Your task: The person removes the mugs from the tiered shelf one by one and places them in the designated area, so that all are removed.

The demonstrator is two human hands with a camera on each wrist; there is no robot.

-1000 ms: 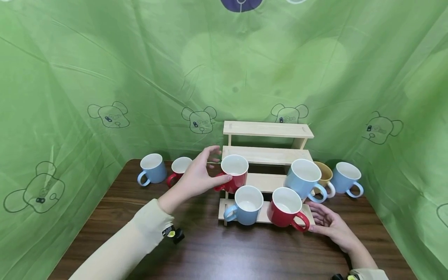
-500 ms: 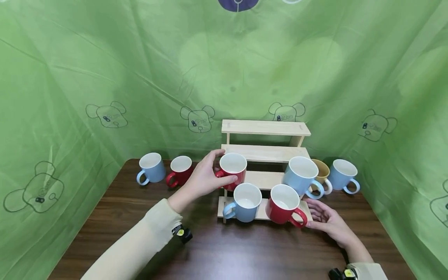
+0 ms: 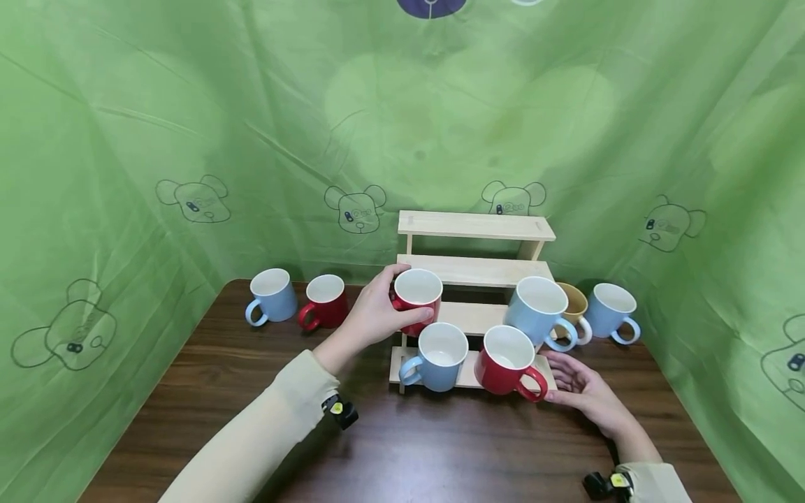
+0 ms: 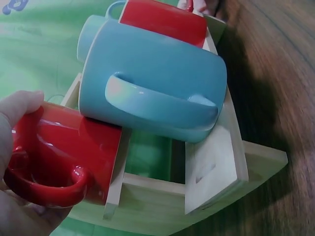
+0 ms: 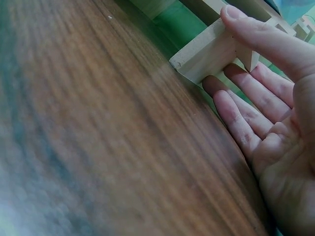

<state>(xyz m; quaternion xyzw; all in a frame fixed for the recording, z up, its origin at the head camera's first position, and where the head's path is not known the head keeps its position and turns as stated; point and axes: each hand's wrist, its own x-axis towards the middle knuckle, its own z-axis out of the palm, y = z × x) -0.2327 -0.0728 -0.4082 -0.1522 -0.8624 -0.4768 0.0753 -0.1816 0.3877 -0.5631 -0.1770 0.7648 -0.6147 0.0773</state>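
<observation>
My left hand (image 3: 371, 311) grips a red mug (image 4: 101, 147) with a white inside, thumb across its front and fingers behind. That mug stands at the left end of the second tier of a stepped wooden rack (image 3: 474, 225). On the lowest tier are a light blue mug (image 3: 440, 367) and another red mug (image 3: 497, 372). A larger-looking light blue mug (image 3: 528, 321) occupies the second tier's right end. My right hand (image 3: 588, 397) holds the rack's lower right end, thumb (image 5: 238, 14) at one edge of the wood and fingers (image 5: 258, 101) curving behind it.
At the table's back left stand a light blue mug (image 3: 277, 300) and a red mug (image 3: 330, 307). A yellow mug (image 3: 575, 307) with a white handle and a light blue mug (image 3: 606, 318) are right of the rack. Green cloth (image 3: 283, 126) hangs behind the brown table (image 3: 402, 454).
My left hand has moved right and closed its fingers round the red mug on the second tier. The right hand stays at the rack's end. The view has shifted slightly.
</observation>
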